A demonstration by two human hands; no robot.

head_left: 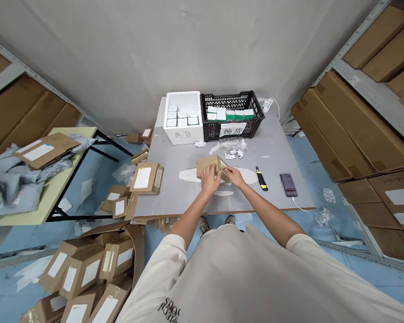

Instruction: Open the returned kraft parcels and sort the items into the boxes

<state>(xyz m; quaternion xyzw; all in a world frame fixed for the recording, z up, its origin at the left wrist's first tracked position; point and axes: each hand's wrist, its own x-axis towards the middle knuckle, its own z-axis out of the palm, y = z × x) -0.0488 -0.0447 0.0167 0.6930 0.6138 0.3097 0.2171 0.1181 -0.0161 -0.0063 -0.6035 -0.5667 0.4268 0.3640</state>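
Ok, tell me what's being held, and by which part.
The left hand lies over the near side of a small, brown cardboard box; the right hand is at its right end. Whether either actually grips it cannot be told.

Small carton (204,164) here, part-hidden under the left hand (210,180), phone (289,185) all mosaic, shelf boxes (375,38) only partly in frame!

A head-worn camera looks forward and down — the wearer's shirt (229,273) close at bottom centre, the table (170,154) near mid-frame, the wall (121,58) beyond across the top — wide enough to catch shelving (365,85) at both edges.
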